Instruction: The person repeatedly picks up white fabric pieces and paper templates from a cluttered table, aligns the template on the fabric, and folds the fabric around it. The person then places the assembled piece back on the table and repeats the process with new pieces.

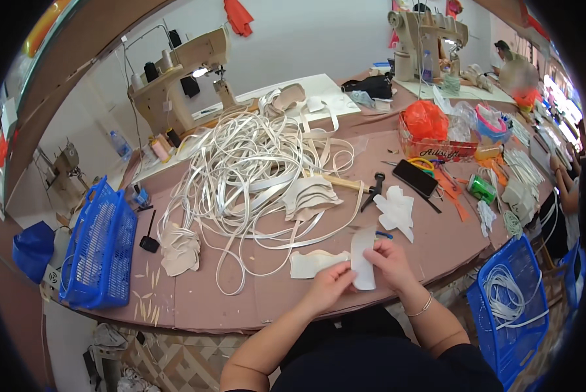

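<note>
A pale cream cut piece [363,247], longish and flat like leather or fabric, is held upright at the table's near edge. My left hand [332,283] pinches its lower left side, and my right hand [391,261] grips its right edge between thumb and fingers. Just left of it another cream cut piece [311,264] lies flat. Beyond my hands are a stack of curved cream pieces [309,199] and a white piece with pointed edges [395,212]. A hammer [373,189] with a black head rests near them, its wooden handle pointing left.
A big tangle of white straps [240,170] covers the table's middle. At left stand a blue basket [100,251] and another cream stack [179,248]. A phone [415,178], green can [481,188] and red box [436,149] lie right. Sewing machines [182,81] stand behind; a co-worker sits far right.
</note>
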Demonstrator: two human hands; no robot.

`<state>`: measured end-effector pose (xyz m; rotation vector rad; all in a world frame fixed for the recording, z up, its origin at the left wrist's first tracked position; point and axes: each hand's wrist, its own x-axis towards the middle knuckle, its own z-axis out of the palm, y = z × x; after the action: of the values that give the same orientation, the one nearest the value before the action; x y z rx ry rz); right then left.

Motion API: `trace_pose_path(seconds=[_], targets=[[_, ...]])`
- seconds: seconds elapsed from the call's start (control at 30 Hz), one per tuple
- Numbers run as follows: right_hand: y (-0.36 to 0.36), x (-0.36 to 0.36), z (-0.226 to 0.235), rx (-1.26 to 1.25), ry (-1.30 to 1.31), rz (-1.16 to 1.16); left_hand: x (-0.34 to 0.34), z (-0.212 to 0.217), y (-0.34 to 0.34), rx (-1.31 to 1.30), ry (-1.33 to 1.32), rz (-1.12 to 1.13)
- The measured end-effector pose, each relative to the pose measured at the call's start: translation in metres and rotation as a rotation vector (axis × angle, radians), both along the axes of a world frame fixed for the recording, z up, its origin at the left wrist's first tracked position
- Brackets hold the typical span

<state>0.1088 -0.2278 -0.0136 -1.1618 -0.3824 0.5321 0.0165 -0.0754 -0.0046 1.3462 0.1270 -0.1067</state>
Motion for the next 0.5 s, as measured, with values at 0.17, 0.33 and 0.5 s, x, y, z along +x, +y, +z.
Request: trace_pose_path(seconds=[0.17, 0.33, 0.5], targets=[[-0.022, 0.011, 0.014, 0.003, -0.106, -0.192, -0.004, 0.002, 0.059, 0.776, -0.3, 0.232], [-0.029, 0.009, 0.007, 0.033, 0.045, -0.184, 0.026, 0.008, 0.098, 1.091, -0.281, -0.21], [-0.031, -0.002, -0.011, 0.064, 0.092, -0.125, 0.036, 0.026, 0.093, 1.189, -0.101, -0.372]])
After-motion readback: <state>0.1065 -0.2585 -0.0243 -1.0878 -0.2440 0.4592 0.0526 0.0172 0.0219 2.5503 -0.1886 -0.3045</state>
